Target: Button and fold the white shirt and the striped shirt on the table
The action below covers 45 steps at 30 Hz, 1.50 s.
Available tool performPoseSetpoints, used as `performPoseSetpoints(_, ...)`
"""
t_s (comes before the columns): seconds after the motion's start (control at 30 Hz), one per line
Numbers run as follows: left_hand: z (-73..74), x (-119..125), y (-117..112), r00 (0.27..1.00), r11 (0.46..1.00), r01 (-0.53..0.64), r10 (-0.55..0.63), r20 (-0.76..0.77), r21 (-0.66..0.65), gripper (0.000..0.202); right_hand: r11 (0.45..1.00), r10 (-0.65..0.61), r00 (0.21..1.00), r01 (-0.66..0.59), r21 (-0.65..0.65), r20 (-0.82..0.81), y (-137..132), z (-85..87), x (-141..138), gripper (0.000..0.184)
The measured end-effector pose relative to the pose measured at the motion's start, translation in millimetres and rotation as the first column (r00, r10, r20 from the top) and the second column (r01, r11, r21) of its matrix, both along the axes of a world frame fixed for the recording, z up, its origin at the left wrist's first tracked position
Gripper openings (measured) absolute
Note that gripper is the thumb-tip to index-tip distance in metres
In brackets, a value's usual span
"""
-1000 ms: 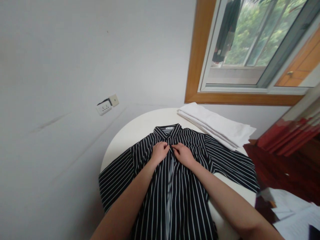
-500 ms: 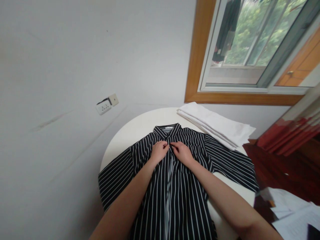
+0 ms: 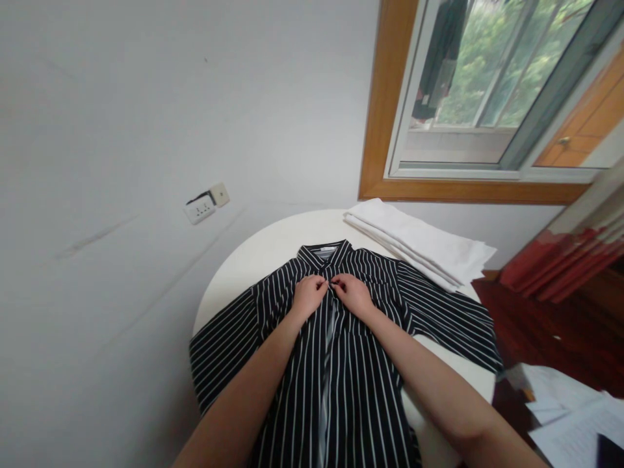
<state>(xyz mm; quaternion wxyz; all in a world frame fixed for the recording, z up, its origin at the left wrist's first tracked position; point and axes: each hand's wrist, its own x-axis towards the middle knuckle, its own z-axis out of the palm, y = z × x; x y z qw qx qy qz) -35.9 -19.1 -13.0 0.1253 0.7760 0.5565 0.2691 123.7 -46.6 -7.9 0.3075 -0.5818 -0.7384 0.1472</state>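
A black shirt with white stripes [image 3: 355, 383] lies face up, its collar at the far side and its sleeves spread to both sides. Below the collar, my left hand [image 3: 309, 294] pinches the edge of the shirt's front opening. My right hand [image 3: 351, 294] pinches the opposite edge, its fingertips almost meeting those of the left. Any button between the fingers is too small to make out. Lower down, the two front edges hang slightly apart, with a pale strip showing between them.
The shirt rests on a round white table [image 3: 258, 250] against the wall. A folded white cloth [image 3: 419, 240] lies at the table's back right. Papers [image 3: 575, 416] are at the lower right, near a red and cream curtain [image 3: 550, 260]. A wall socket [image 3: 201, 209] is at the left.
Both hands stay at the same place on the shirt front, with only small finger movements; the right fingers look more curled. The view has shifted slightly.
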Motion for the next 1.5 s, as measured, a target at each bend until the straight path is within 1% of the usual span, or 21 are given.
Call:
performPoseSetpoints(0.2, -4.8, -1.0, 4.4, 0.998, 1.000, 0.005, -0.004, 0.068, -0.005, 0.020, 1.000, -0.009, 1.000, 0.009, 0.013, 0.001, 0.4, -1.0, -0.5, 0.019)
performPoseSetpoints(0.33, -5.8, -1.7, 4.0, 0.998, 1.000, 0.025, -0.024, 0.061, -0.017, 0.012, 1.000, -0.007, 1.000, 0.006, 0.018, 0.021, 1.3, -4.1, -1.3, 0.018)
performPoseSetpoints(0.4, -5.1, -2.5, 3.2, 0.998, 0.999, 0.039, -0.038, 0.058, -0.003, 0.007, 1.000, -0.003, 1.000, 0.002, 0.022, 0.023, 0.7, -4.3, -1.0, 0.018)
performPoseSetpoints(0.47, -2.7, -4.4, 2.5, 0.996, 0.998, 0.015, -0.019, 0.084, 0.053, 0.004, 0.999, -0.005, 1.000, 0.004, 0.051, 0.019, -1.2, -1.8, 0.7, 0.021)
performPoseSetpoints(0.53, 1.5, -7.7, 1.9, 0.995, 0.986, -0.062, 0.048, 0.092, 0.154, 0.007, 0.992, -0.026, 0.999, 0.022, 0.125, 0.034, -3.9, 3.5, 4.4, 0.024)
performPoseSetpoints(0.6, 5.9, -12.1, 1.3, 0.991, 0.958, -0.135, 0.128, 0.044, 0.252, 0.012, 0.977, -0.070, 0.994, 0.051, 0.205, 0.085, -6.5, 9.3, 9.8, 0.027)
performPoseSetpoints(0.67, 8.0, -16.3, 0.6, 0.984, 0.949, -0.148, 0.169, -0.051, 0.280, 0.016, 0.966, -0.127, 0.980, 0.086, 0.243, 0.156, -7.9, 12.7, 16.3, 0.028)
performPoseSetpoints(0.73, 6.2, -19.2, 0.1, 0.973, 0.962, -0.142, 0.179, -0.148, 0.234, 0.023, 0.967, -0.185, 0.956, 0.135, 0.218, 0.227, -7.8, 11.5, 22.8, 0.029)
performPoseSetpoints(0.8, 1.4, -20.3, 0.2, 0.955, 0.974, -0.145, 0.183, -0.234, 0.171, 0.032, 0.973, -0.221, 0.932, 0.191, 0.129, 0.286, -6.4, 6.5, 28.6, 0.036)
performPoseSetpoints(0.9, -5.9, -20.4, 2.7, 0.926, 0.985, -0.148, 0.170, -0.337, 0.089, 0.045, 0.976, -0.176, 0.919, 0.209, -0.056, 0.353, -3.4, -2.2, 35.1, 0.059)
performPoseSetpoints(1.0, -8.0, -20.6, 7.1, 0.905, 0.988, -0.150, 0.152, -0.396, 0.035, 0.052, 0.974, -0.111, 0.914, 0.179, -0.142, 0.391, -0.7, -5.5, 39.2, 0.073)
performPoseSetpoints(1.13, -6.0, -21.8, 14.1, 0.890, 0.987, -0.159, 0.140, -0.434, -0.007, 0.057, 0.968, -0.046, 0.898, 0.148, -0.203, 0.437, 1.6, -2.4, 45.0, 0.079)
performPoseSetpoints(1.23, -5.7, -23.2, 20.9, 0.887, 0.988, -0.151, 0.126, -0.444, -0.020, 0.058, 0.969, 0.007, 0.889, 0.106, -0.221, 0.458, 2.6, 0.4, 51.3, 0.079)
performPoseSetpoints(1.33, -6.0, -24.4, 29.5, 0.890, 0.990, -0.139, 0.113, -0.441, -0.028, 0.059, 0.977, 0.030, 0.881, 0.074, -0.200, 0.472, 4.3, 1.1, 56.2, 0.079)
performPoseSetpoints(1.5, -5.3, -24.5, 43.8, 0.913, 0.992, -0.123, 0.099, -0.397, -0.036, 0.055, 0.988, 0.015, 0.886, 0.057, -0.141, 0.464, 14.2, 0.0, 57.2, 0.075)
